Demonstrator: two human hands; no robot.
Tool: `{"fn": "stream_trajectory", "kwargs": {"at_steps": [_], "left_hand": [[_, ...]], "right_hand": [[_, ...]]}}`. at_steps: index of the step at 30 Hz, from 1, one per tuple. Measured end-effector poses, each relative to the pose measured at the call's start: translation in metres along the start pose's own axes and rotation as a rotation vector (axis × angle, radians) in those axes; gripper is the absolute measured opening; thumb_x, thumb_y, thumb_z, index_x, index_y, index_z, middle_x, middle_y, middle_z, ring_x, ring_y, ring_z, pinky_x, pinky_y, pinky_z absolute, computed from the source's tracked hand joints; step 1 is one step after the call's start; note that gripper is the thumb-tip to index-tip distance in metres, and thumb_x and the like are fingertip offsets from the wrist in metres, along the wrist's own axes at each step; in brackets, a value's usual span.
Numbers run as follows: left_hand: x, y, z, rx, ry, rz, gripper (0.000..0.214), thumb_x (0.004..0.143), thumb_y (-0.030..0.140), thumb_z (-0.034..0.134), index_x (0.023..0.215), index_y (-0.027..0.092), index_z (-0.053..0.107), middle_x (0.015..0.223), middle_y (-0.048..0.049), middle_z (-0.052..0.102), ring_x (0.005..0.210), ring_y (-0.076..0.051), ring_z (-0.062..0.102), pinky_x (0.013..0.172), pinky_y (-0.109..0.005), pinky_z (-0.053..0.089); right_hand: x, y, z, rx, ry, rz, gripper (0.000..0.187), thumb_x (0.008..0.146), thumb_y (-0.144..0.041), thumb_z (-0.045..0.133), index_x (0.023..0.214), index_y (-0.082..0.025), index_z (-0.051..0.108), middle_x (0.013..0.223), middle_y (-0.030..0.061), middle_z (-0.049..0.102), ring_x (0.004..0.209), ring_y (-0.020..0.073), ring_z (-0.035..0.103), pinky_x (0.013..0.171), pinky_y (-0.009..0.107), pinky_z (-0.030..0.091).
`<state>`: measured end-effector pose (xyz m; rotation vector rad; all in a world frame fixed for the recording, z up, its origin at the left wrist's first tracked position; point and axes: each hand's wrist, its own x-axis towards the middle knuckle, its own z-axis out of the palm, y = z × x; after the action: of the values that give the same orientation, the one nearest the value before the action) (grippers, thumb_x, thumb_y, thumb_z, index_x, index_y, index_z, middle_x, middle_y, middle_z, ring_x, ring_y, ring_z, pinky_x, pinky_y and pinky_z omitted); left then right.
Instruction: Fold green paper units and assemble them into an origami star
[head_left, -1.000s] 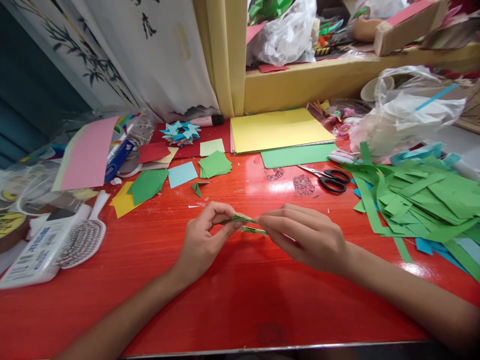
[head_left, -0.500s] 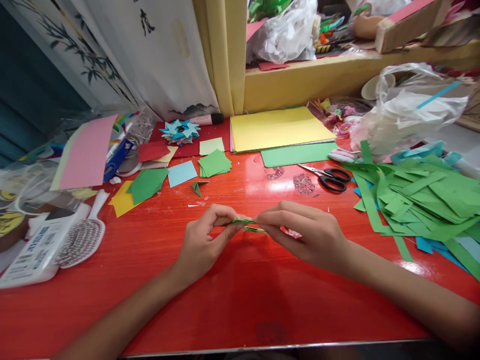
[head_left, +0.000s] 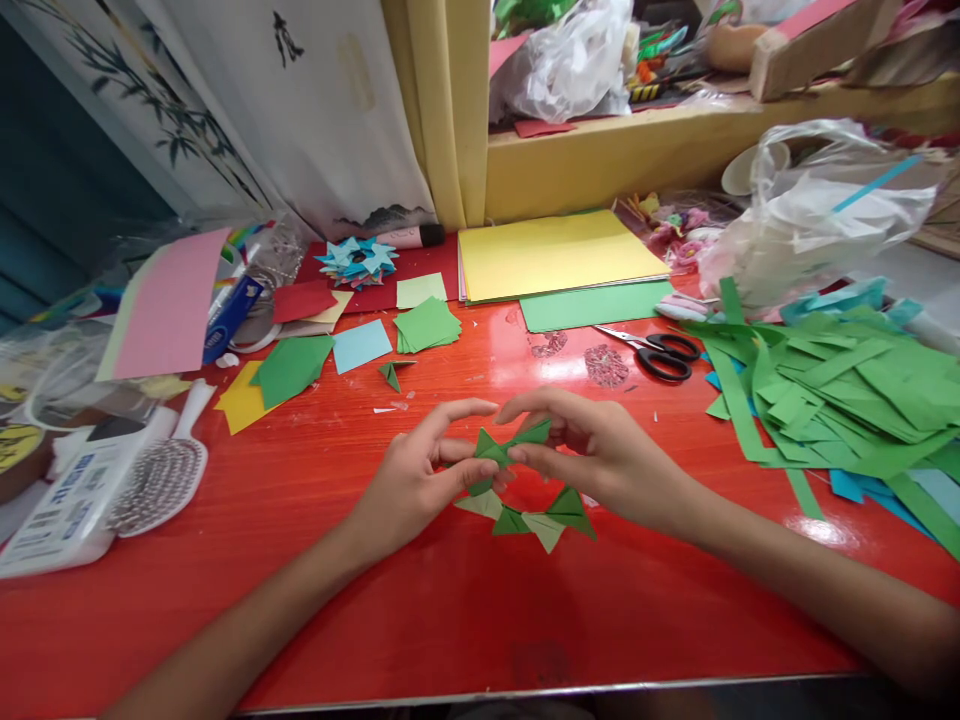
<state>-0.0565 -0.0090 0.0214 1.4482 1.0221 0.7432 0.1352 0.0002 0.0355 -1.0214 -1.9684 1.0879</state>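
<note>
Low over the red table, a curved chain of folded green and pale green origami paper with pointed tips hangs between my hands. My left hand pinches its upper left part, thumb in front and index finger raised. On the upper right part, my right hand closes its thumb and fingers around a dark green folded piece. Fingers hide some of the chain's left side. Beyond my hands lies a small folded green piece, apart from the chain.
Green paper squares, a light blue square and a blue star-shaped ring lie behind. Scissors rest right of centre, near a heap of green strips. At left are a hairbrush and a white bottle.
The origami chain has tipped from edge-on to show its pointed faces, its lower curve now hanging below my hands. Both index fingers have lifted and arched.
</note>
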Motion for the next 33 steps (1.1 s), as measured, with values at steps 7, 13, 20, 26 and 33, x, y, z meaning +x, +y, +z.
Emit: {"fn": "stream_trajectory", "kwargs": {"at_steps": [7,13,20,26,33], "left_hand": [[0.006,-0.003,-0.001,0.091,-0.052,-0.089,0.052,0.076,0.035,0.054,0.123,0.021,0.037,0.067,-0.0006,0.067,0.062,-0.015,0.06,0.058,-0.025,0.044],[0.011,-0.004,-0.008,0.42,-0.079,-0.006,0.037,0.08,0.038,0.048,0.113,0.022,0.045,0.067,0.0022,0.064,0.061,-0.012,0.057,0.058,-0.022,0.041],[0.026,-0.012,-0.046,1.402,0.569,0.262,0.037,0.084,0.037,0.04,0.117,0.022,0.047,0.105,-0.0103,0.052,0.084,-0.02,0.054,0.064,-0.028,0.041],[0.036,-0.03,-0.067,1.489,0.458,0.217,0.027,0.085,0.029,0.039,0.105,0.017,0.053,0.107,-0.0107,0.053,0.096,-0.024,0.05,0.078,-0.034,0.042],[0.028,-0.015,-0.053,0.958,0.396,0.286,0.015,0.084,0.023,0.04,0.089,0.019,0.053,0.095,-0.003,0.058,0.084,-0.015,0.055,0.073,-0.027,0.043]], "right_hand": [[0.002,0.012,0.007,0.084,-0.057,0.1,0.015,0.08,-0.019,0.053,0.095,-0.019,0.051,0.068,-0.0032,0.055,0.05,0.0063,0.04,0.045,0.019,0.031],[0.005,0.029,0.013,0.08,-0.11,0.206,0.015,0.079,-0.027,0.053,0.091,-0.018,0.053,0.072,-0.0001,0.058,0.058,0.0101,0.051,0.052,0.021,0.038],[0.013,0.038,0.002,-0.209,0.042,0.079,0.026,0.085,-0.037,0.043,0.096,-0.019,0.057,0.094,0.0052,0.059,0.077,0.0149,0.054,0.067,0.026,0.04],[0.018,0.053,-0.005,-0.088,0.172,0.166,0.034,0.087,-0.042,0.034,0.092,-0.018,0.056,0.075,0.0018,0.058,0.057,0.011,0.05,0.053,0.024,0.037],[0.017,0.053,-0.004,0.161,0.188,0.191,0.027,0.084,-0.041,0.042,0.088,-0.018,0.055,0.072,-0.0002,0.056,0.046,0.0058,0.044,0.043,0.02,0.035]]}}
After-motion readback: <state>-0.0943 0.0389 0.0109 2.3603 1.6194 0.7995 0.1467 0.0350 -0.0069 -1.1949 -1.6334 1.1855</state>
